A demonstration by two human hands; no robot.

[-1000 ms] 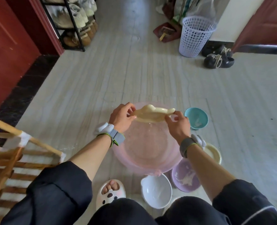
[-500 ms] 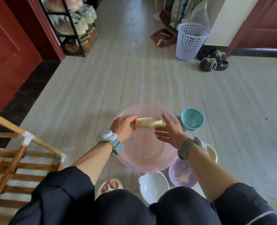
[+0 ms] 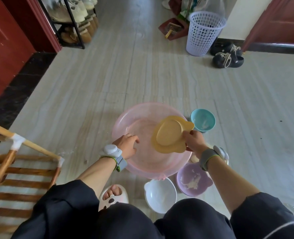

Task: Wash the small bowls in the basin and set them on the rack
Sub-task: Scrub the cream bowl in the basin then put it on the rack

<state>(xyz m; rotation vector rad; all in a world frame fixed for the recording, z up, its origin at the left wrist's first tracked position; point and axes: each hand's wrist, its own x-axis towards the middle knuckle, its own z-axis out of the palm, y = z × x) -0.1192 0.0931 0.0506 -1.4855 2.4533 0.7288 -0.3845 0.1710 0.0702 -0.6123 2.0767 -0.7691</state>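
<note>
The right hand [image 3: 193, 143] pinches the yellow bowl [image 3: 170, 135] by its right edge, between its two ear-shaped tabs. The bowl hangs tilted over the right half of the pink basin [image 3: 134, 118], its underside turned up toward the camera and its oval base running from lower left to upper right. The left hand [image 3: 127, 144] holds nothing, fingers loosely curled over the basin's left side, and the wooden rack [image 3: 22, 161] stands well apart to the left.
</note>
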